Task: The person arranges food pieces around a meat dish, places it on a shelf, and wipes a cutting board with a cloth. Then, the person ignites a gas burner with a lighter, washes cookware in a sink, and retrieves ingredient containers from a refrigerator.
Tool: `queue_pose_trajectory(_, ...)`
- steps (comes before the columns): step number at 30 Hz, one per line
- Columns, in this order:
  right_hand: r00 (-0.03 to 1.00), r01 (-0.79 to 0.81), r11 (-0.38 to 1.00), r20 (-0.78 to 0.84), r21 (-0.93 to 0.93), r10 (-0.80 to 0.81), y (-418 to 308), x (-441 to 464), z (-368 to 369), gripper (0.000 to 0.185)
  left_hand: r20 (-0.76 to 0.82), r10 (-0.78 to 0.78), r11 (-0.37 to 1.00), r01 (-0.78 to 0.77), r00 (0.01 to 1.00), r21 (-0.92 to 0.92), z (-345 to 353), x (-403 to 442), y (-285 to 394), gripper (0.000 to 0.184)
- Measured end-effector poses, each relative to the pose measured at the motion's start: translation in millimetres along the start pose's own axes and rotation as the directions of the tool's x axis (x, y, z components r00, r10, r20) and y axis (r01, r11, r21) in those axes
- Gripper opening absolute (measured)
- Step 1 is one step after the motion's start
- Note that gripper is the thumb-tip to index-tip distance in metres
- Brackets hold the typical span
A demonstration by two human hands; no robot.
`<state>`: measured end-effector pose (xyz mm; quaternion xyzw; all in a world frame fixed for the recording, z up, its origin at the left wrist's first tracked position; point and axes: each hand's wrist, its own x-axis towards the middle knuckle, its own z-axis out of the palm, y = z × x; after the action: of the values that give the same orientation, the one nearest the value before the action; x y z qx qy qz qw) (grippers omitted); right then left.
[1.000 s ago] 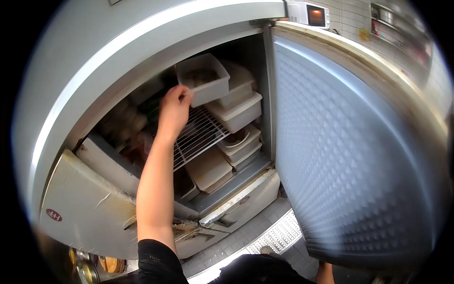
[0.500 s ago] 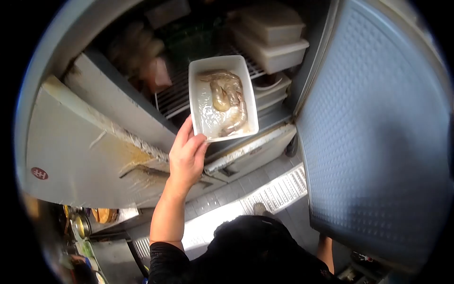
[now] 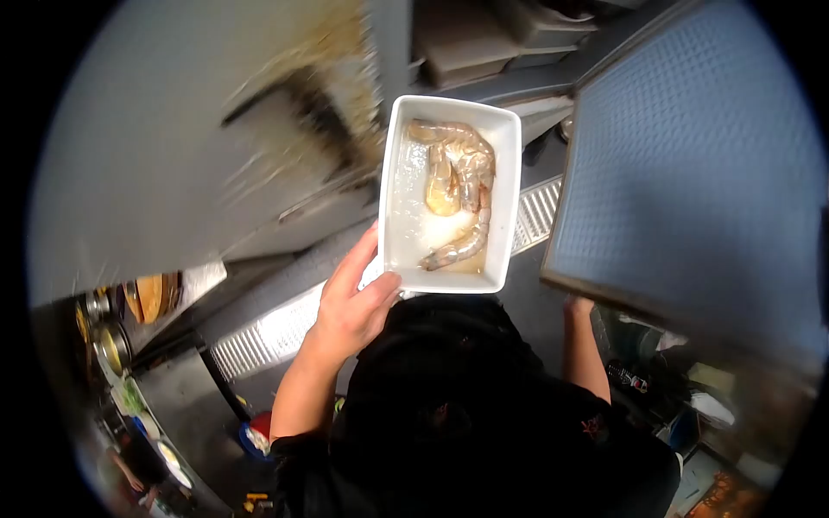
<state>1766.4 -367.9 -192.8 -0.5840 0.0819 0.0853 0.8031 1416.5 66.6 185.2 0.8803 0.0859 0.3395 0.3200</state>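
My left hand (image 3: 352, 309) is closed on the near left corner of a white rectangular container (image 3: 408, 229), thumb at the rim and fingers underneath. Several raw shrimp (image 3: 471, 154) lie curled inside, wet, with a little liquid around them. At the bottom edge of the open fridge door (image 3: 682, 164), my right hand (image 3: 579, 305) shows only in part. The door hides its fingers, so I cannot tell how they are placed.
Lidded tubs (image 3: 471, 43) sit inside the fridge. A stained metal door (image 3: 190, 112) fills the upper left. Below runs a floor grate (image 3: 259, 341). A steel counter (image 3: 186, 423) with dishes stands at lower left; a cluttered work area (image 3: 682, 380) lies at lower right.
The container of shrimp has come out from in front of the fridge shelves, nearer my body. My view has turned, and the fridge interior now shows only at the top.
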Motion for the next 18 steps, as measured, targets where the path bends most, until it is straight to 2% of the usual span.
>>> queue_pose_trajectory(1,0.999,-0.03,0.999,0.03,-0.024,0.031,-3.9,-14.1,34.4,0.048,-0.003,-0.022,1.0,0.022,1.0,0.02,-11.5,-21.5,-0.8,0.023)
queue_pose_trajectory(2,0.998,-0.049,0.997,-0.041,-0.068,0.046,-29.9,-65.7,111.1,0.051,-0.002,-0.041,0.998,0.041,0.999,0.038,-25.7,-40.6,0.0,0.022)
queue_pose_trajectory(3,0.998,-0.052,0.994,-0.032,-0.099,0.049,-36.8,-89.2,152.3,0.045,-0.001,-0.063,0.997,0.063,0.998,0.05,-38.1,-60.0,-0.4,0.022)
queue_pose_trajectory(5,0.997,-0.056,0.998,0.049,-0.008,0.056,-36.7,-115.8,217.2,0.039,-0.011,-0.104,0.991,0.104,0.995,0.083,-64.4,-102.3,-3.0,0.023)
queue_pose_trajectory(6,0.987,-0.035,0.999,0.156,0.031,0.03,-73.8,-83.8,230.8,0.037,-0.061,-0.102,0.988,0.108,0.993,0.106,-41.8,-88.1,34.9,0.023)
queue_pose_trajectory(8,0.94,-0.056,0.997,0.338,0.058,0.033,-56.3,-85.8,266.2,0.035,-0.133,-0.146,0.974,0.166,0.98,0.155,-55.7,-126.0,41.8,0.025)
queue_pose_trajectory(9,0.927,-0.121,0.993,0.357,0.001,0.112,-57.1,-92.3,290.5,0.039,-0.166,-0.176,0.964,0.204,0.97,0.17,-67.0,-142.6,42.0,0.026)
queue_pose_trajectory(11,0.785,-0.027,0.983,0.605,-0.182,0.134,-71.3,-120.5,337.8,0.048,-0.241,-0.251,0.937,0.298,0.938,0.184,-84.7,-176.5,46.5,0.028)
queue_pose_trajectory(13,0.666,0.044,0.949,0.717,-0.313,0.206,-84.3,-142.7,372.9,0.056,-0.32,-0.317,0.898,0.391,0.893,0.201,-97.2,-201.3,56.1,0.029)
queue_pose_trajectory(15,0.599,0.116,0.886,0.743,-0.448,0.297,-68.3,-171.8,396.6,0.058,-0.414,-0.368,0.839,0.489,0.833,0.238,-105.0,-234.2,62.1,0.029)
queue_pose_trajectory(16,0.558,0.081,0.862,0.739,-0.501,0.377,-59.7,-191.1,406.4,0.058,-0.461,-0.372,0.816,0.52,0.806,0.25,-106.3,-248.1,66.1,0.025)
queue_pose_trajectory(17,0.47,0.007,0.839,0.742,-0.544,0.477,-64.0,-228.7,415.7,0.057,-0.516,-0.351,0.803,0.534,0.781,0.263,-112.3,-258.6,73.4,0.026)
queue_pose_trajectory(18,0.327,-0.01,0.796,0.75,-0.605,0.574,-65.4,-259.5,412.2,0.056,-0.551,-0.369,0.778,0.572,0.749,0.257,-114.8,-269.8,82.8,0.025)
